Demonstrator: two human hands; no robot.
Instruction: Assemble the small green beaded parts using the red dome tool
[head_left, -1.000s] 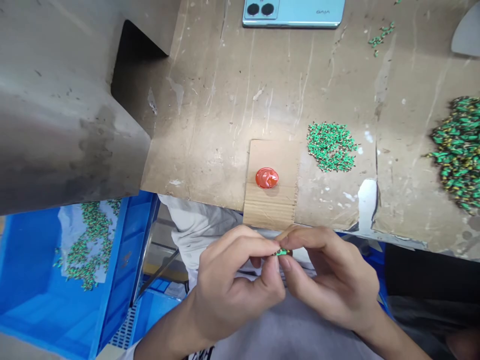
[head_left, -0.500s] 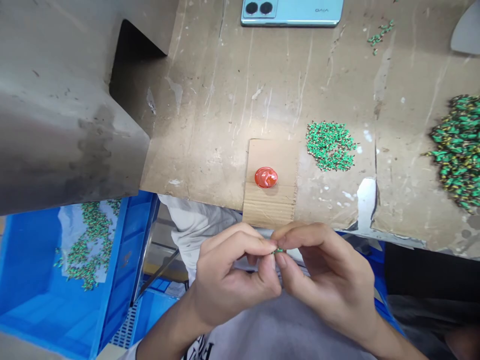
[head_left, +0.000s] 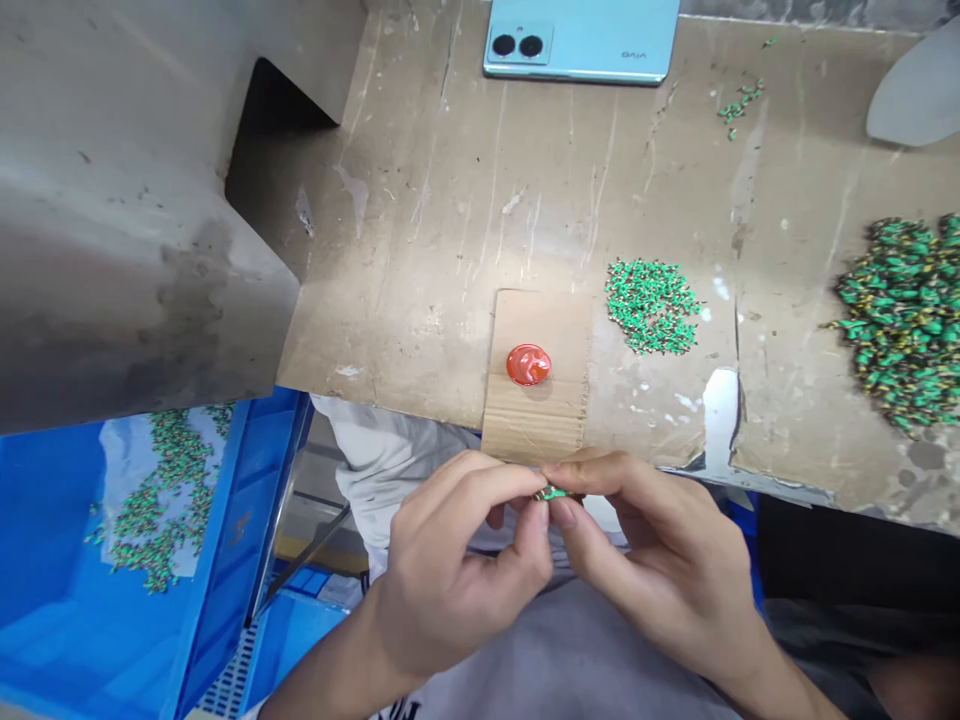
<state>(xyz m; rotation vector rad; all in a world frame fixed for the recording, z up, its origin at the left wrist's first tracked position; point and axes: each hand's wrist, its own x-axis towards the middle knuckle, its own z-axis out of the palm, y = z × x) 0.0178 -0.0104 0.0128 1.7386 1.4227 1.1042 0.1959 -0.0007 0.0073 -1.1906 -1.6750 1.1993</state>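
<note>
My left hand point(head_left: 469, 545) and my right hand point(head_left: 656, 550) meet in front of my body, just below the table's front edge. Between their fingertips is a small green piece point(head_left: 553, 492) with a dark, metallic-looking end. The right thumb and forefinger pinch it on one side, and the left fingertips close on its other end; fingers partly cover it. Just beyond the hands, a strip of cardboard point(head_left: 544, 315) carries a small red oval dish point(head_left: 529, 365) with a glossy surface. Right of the cardboard lies a loose patch of small green pieces point(head_left: 651, 305).
A larger heap of green and yellowish pieces point(head_left: 904, 325) is at the right. A light blue phone point(head_left: 581, 45) lies at the back, near a few scattered pieces point(head_left: 739, 103). A metal housing point(head_left: 142, 210) stands left, above a blue crate point(head_left: 217, 560) holding more pieces.
The view has shifted slightly, so the table things sit a little lower. Both hands stay together, and more of the green piece now shows between the fingertips.
</note>
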